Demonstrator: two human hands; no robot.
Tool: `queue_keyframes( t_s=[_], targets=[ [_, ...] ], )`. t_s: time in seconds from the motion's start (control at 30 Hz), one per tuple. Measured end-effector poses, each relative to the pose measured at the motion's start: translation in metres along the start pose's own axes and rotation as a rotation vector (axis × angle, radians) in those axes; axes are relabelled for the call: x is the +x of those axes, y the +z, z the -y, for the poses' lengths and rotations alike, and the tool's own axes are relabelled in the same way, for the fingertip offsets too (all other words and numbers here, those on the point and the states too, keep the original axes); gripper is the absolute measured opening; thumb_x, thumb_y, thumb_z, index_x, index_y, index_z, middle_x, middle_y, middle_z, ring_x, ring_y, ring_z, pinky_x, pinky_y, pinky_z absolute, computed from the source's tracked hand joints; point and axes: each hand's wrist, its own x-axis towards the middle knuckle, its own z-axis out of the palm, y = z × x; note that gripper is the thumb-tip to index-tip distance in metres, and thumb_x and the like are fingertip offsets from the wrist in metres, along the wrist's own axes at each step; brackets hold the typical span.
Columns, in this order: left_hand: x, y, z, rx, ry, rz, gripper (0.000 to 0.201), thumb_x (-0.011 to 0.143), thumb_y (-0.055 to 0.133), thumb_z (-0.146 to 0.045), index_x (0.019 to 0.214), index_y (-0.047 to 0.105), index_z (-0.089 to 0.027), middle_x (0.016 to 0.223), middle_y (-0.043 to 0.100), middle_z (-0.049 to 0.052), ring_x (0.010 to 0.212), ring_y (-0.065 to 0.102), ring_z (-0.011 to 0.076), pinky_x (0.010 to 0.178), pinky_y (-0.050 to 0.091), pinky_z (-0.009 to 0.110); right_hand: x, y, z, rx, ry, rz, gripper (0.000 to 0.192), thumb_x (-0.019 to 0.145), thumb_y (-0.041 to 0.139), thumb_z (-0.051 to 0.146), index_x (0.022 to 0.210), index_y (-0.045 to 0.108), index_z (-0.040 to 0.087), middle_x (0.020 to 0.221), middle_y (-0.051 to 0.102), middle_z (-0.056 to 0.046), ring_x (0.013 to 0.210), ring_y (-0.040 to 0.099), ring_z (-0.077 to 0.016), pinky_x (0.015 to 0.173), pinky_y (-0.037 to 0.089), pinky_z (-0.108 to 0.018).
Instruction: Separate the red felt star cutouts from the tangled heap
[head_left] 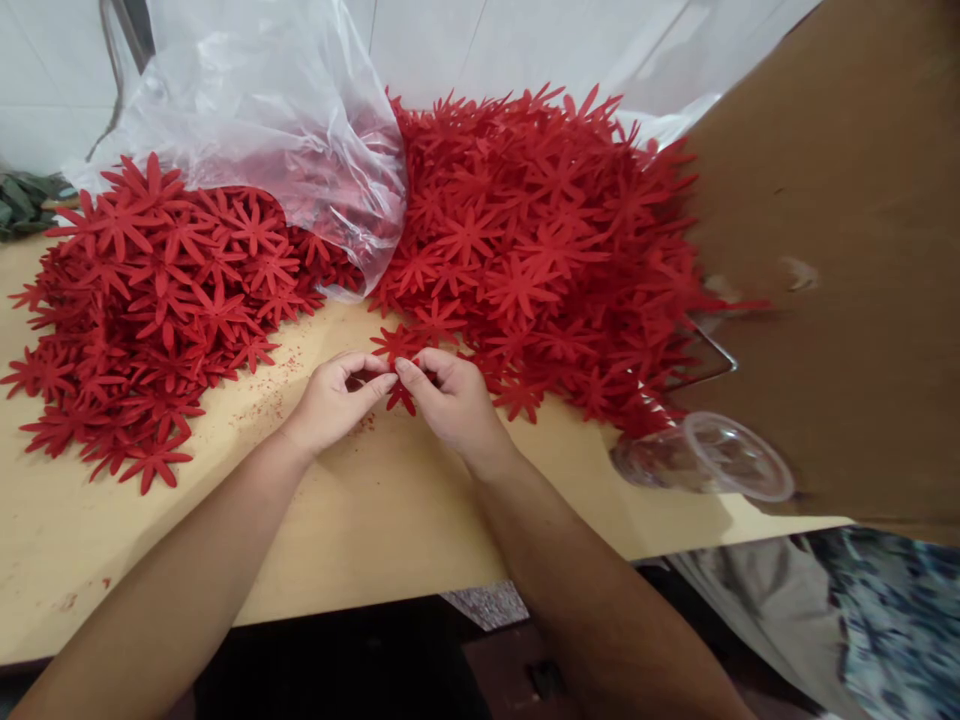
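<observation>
In the head view, the two hands meet at the centre of the frame over a pale wooden tabletop. The left hand and the right hand both pinch a small red flower cutout between thumb and fingertips, thumbs nearly touching, so each hand is closed on the same piece. The cutout sits just in front of the near edge of the right-hand heap, partly hidden by the fingers; one petal pokes down toward the bottom of the frame below the thumbs and others fan toward the top. Being star-shaped, it has no clear long axis, and whether it is one layer or several stuck together cannot be told. By the look of the grip, the step in hand is separating or pinching up a single flower from the stock; the next move would call for a fine fingertip pull without tearing the thin petals. A large heap of red flower cutouts fills the upper middle and right, and a second heap lies at the left, spilling from a clear plastic bag at the upper left. A clear plastic cup lies on its side at lower right, beside a brown cardboard sheet along the right edge.
</observation>
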Motion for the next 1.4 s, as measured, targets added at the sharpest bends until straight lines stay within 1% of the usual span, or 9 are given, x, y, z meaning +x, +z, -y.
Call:
queue_keyframes(
  t_s=[0.13,0.3,0.5,0.77,0.9,1.07,1.17,1.33,1.4],
  targets=[
    [0.0,-0.001,-0.003,-0.033,-0.036,-0.004,0.008,0.07,0.059,-0.021,0.072,0.057,-0.014,0.071,0.057,-0.001,0.066,0.051,0.0074,0.067,0.044,0.024,0.0,0.001,0.002,0.061,0.012,0.008,0.041,0.078,0.05,0.045,0.052,0.032,0.019,0.052,0.027,0.005,0.051,0.027,-0.007,0.049,0.024,-0.024],
    [0.001,-0.004,-0.003,-0.076,-0.026,-0.06,0.009,0.071,0.058,-0.022,0.075,0.056,-0.015,0.071,0.056,-0.002,0.067,0.051,0.007,0.069,0.044,0.023,0.001,0.001,-0.001,0.173,0.009,0.094,0.034,0.074,0.053,0.051,0.065,0.05,0.019,0.055,0.039,0.004,0.052,0.035,-0.0079,0.05,0.031,-0.023],
    [0.001,-0.002,-0.002,-0.166,-0.066,-0.059,0.013,0.069,0.062,-0.02,0.08,0.057,-0.015,0.075,0.059,-0.002,0.071,0.053,0.0066,0.073,0.044,0.023,0.002,0.003,-0.005,0.292,0.073,0.015,0.031,0.065,0.064,0.048,0.072,0.055,0.019,0.062,0.053,0.002,0.055,0.044,-0.0083,0.055,0.039,-0.025],
    [0.001,-0.004,-0.002,-0.118,-0.065,-0.023,0.015,0.072,0.06,-0.025,0.083,0.058,-0.015,0.079,0.061,0.0,0.074,0.055,0.008,0.075,0.045,0.025,0.001,0.0,0.001,0.182,0.107,-0.065,0.036,0.066,0.063,0.05,0.057,0.049,0.018,0.049,0.043,0.005,0.047,0.037,-0.0067,0.047,0.033,-0.023],
    [0.001,-0.004,-0.004,-0.141,-0.087,-0.015,0.015,0.071,0.061,-0.023,0.084,0.06,-0.015,0.082,0.062,0.001,0.077,0.056,0.0083,0.079,0.045,0.026,0.003,0.0,-0.002,0.192,0.112,-0.056,0.031,0.069,0.061,0.046,0.061,0.049,0.019,0.051,0.043,0.005,0.048,0.037,-0.007,0.048,0.033,-0.023],
    [0.001,-0.004,-0.004,-0.173,-0.075,-0.044,0.021,0.068,0.065,-0.02,0.088,0.06,-0.015,0.075,0.061,-0.001,0.07,0.054,0.0069,0.071,0.045,0.023,0.004,0.001,-0.007,0.273,0.066,0.053,0.024,0.069,0.059,0.033,0.087,0.052,0.018,0.067,0.051,0.002,0.058,0.045,-0.0087,0.055,0.038,-0.024],
    [0.001,-0.004,-0.004,-0.197,-0.098,-0.096,0.02,0.07,0.063,-0.023,0.09,0.06,-0.016,0.082,0.063,0.001,0.073,0.056,0.008,0.072,0.046,0.023,0.003,0.001,-0.005,0.242,0.038,0.038,0.026,0.072,0.055,0.027,0.096,0.05,0.019,0.069,0.049,0.003,0.058,0.044,-0.0088,0.055,0.037,-0.024],
    [-0.005,0.012,-0.006,-0.46,-0.238,-0.185,0.027,0.082,0.042,-0.038,0.092,0.057,-0.018,0.09,0.065,0.005,0.085,0.061,0.0145,0.076,0.049,0.031,-0.004,0.016,0.005,0.128,-0.07,0.08,0.014,0.075,0.048,0.018,0.088,0.051,0.019,0.085,0.058,-0.004,0.074,0.053,-0.0133,0.068,0.043,-0.029],
    [-0.011,0.021,-0.009,-0.571,-0.318,-0.19,0.033,0.084,0.034,-0.041,0.091,0.055,-0.017,0.088,0.065,0.007,0.089,0.061,0.017,0.079,0.05,0.034,-0.009,0.028,0.011,0.019,-0.154,0.104,0.012,0.074,0.043,0.013,0.08,0.051,0.019,0.084,0.058,-0.006,0.079,0.052,-0.016,0.074,0.043,-0.033]
  ],
)
